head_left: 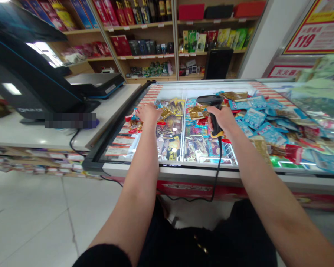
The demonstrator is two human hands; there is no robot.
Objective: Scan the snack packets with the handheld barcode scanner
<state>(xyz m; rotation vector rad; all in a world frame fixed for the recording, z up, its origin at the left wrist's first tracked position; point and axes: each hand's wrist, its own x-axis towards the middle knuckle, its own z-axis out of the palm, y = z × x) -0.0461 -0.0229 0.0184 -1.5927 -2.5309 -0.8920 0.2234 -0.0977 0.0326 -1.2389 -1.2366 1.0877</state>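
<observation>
The right hand [224, 120] clenches a black plastic corded barcode scanner [215, 111]; the open left hand [149, 114] lies over glossy foil packets [136, 126] in a white-rimmed chest freezer [167, 168].

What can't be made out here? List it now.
Head view only:
- Whatever lies under the left hand: hidden by that hand.
- Grip of the barcode scanner: hidden by the right hand.
- Packet labels in the chest freezer: too small, with glare on the glass.
- Counter item under the pixelated patch: blurred out.
- Pale green packaging: blurred, cut off by the right edge.
</observation>
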